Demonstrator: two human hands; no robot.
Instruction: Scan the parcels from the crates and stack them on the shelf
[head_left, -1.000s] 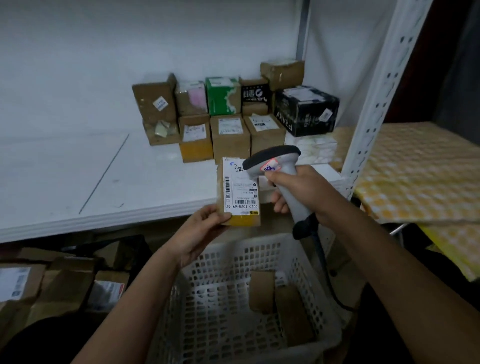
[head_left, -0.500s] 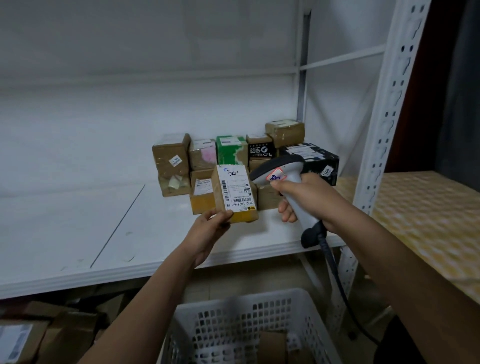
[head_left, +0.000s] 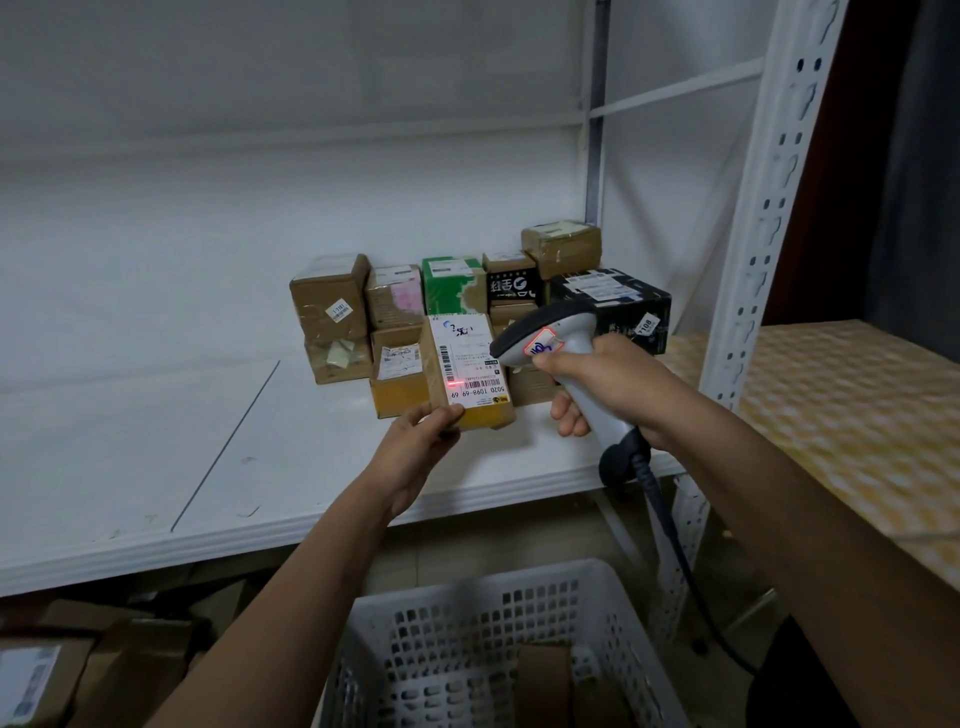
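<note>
crate (head_left: 483, 597): white plastic, perforated walls, bottom of view; brown cardboard parcels lie inside, partly cut off.
floor boxes (head_left: 78, 670): brown cardboard w/ a white label, lower left under the shelf.
left hand (head_left: 415, 447): grips parcel at its lower left corner, thumb on the label face, fingers behind; rest of the box stands up and to the right of the grip.
parcel (head_left: 470, 371): small brown cardboard box, held upright above the shelf front, just ahead of the stack. White shipping label covers the face, barcodes along the left edge and near the bottom; reads "502D 1098-69 69". Red scan dot on the bottom barcode's left end.
right hand (head_left: 597, 382): wrapped round scanner handle, index finger at the trigger.
scanner (head_left: 550, 338): grey pistol shape, dark head aimed at the label, close to its right edge; sticker w/ blue scribble on top; black cable hangs from the base.
shelf (head_left: 156, 415): smooth white board, white perforated metal upright at right.
stack (head_left: 395, 306): brown boxes in 2 tiers, one green, 2 black; tags read "17181" and "1108".
checked cloth (head_left: 831, 415): yellow/white, on the surface far right.
</note>
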